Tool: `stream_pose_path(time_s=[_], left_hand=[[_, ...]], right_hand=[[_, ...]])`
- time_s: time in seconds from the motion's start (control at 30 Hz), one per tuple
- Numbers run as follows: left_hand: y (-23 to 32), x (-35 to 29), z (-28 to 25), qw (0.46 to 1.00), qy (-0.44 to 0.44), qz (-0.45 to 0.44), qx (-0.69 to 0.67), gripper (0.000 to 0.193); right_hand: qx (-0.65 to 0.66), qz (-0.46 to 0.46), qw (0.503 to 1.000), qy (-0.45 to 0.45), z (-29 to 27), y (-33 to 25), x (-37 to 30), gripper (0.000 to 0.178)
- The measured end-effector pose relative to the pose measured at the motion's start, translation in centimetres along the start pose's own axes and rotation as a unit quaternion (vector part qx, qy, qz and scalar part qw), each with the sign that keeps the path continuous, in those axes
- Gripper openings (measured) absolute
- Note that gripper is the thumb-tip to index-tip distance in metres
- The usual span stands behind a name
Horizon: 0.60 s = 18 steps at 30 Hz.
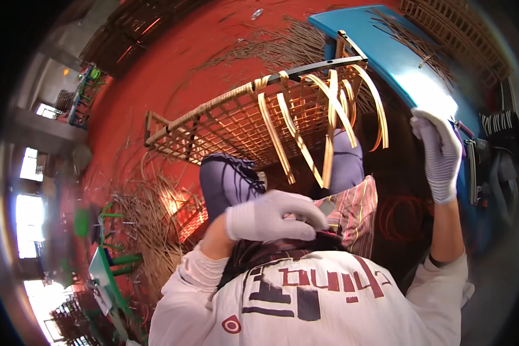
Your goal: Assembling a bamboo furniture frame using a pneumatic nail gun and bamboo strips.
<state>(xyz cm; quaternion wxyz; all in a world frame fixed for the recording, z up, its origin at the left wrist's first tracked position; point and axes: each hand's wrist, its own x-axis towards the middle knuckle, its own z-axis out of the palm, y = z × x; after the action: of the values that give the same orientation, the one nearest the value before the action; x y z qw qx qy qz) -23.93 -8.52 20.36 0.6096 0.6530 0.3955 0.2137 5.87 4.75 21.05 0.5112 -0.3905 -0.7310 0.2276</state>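
Finding: weaving judged incomplete

Head view: A tan woven-cane panel on a dark frame (pixel 242 115) sits tilted at upper centre. Weaving appears in hand; the next move likely calls for gripping the pale, flat, loose cane strips (pixel 332 115). White-gloved left hand (pixel 274 216), lower centre: across the waist, fingers loosely curled. White-gloved right hand (pixel 442 150), right: raised, fingers bent together. Cannot tell whether either holds anything.

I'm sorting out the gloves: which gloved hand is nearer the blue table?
The right hand, beside the blue table; the left hand is away from it, near the striped cloth.
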Motion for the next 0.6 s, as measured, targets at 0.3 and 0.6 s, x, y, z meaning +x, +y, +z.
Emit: stream_pose_path(time_s=[0.3, 0.6], left_hand=[[-1.4, -1.8, -12.6, 0.846, 0.509, 0.095, 0.127, 0.017], [-6.4, 5.1, -17.8, 0.796, 0.413, 0.015, 0.442, 0.044]], right_hand=[[-0.083, -0.277, 0.949, -0.124, 15.0, -2.9, 4.6, 0.019], [-0.118, -0.235, 0.955, -0.133, 21.1, 0.3, 6.4, 0.018]])
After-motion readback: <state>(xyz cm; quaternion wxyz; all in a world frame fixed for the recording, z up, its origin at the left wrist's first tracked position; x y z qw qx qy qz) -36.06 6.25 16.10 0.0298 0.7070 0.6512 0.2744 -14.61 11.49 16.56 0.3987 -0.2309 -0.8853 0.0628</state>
